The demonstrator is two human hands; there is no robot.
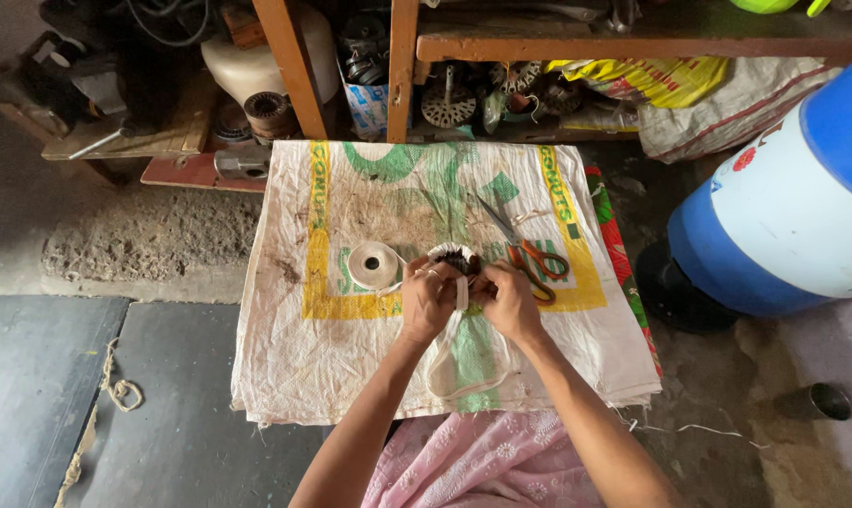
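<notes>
Gripping a dark round coil (459, 261) wrapped in white tape, the left hand (427, 301) and right hand (510, 301) close on it together above a woven sack (294, 357), between a tape roll (372, 264) and orange-handled scissors (529, 256).

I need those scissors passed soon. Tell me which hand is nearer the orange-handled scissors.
Right. The right hand lies just beside the scissors handles; the left hand sits farther off, toward the tape roll.

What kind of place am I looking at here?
Probably a small motor repair workshop, worked on the floor. Wooden shelves hold motor parts, and both hands, left hand and right hand, hold a wound coil over a woven sack, beside scissors.
</notes>
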